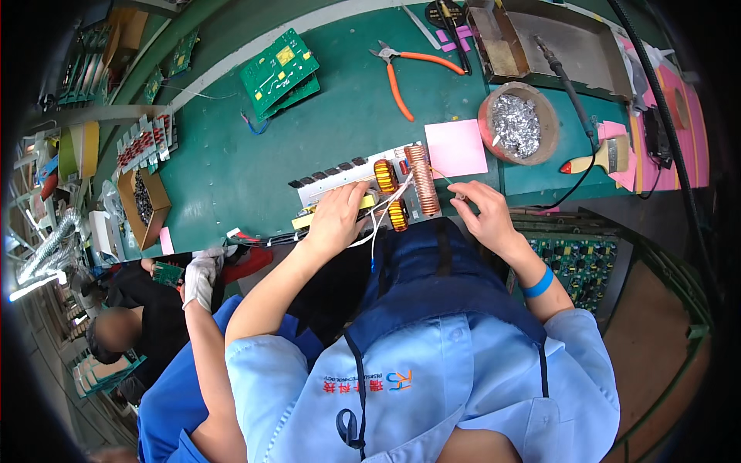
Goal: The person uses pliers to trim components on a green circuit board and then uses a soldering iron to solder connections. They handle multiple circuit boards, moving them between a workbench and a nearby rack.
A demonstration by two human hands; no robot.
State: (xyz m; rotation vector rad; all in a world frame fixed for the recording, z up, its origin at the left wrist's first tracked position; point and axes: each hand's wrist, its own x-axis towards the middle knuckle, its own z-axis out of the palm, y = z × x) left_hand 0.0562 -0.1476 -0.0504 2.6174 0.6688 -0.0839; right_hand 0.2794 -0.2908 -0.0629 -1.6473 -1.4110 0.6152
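Note:
A circuit board assembly (324,185) lies by the near edge of the green bench, carrying black parts in a row, a yellow block and white wires. Two copper-wound ring coils (385,176) and a long copper coil (421,180) stand at its right end. Across the board's near side lies my left hand (340,216), its fingers curled over the parts and holding it. My right hand (480,210), just right of the long coil, pinches a thin rod-like thing (441,177) that points toward the coil. Its exact kind is too small to tell.
Beyond the board are a pink sheet (457,148), orange-handled cutters (405,69) and green circuit boards (279,71). On the right stand a round tub of silvery scraps (486,123), a soldering iron (567,81) and a brush (602,158). A co-worker's gloved hand (201,282) is at left.

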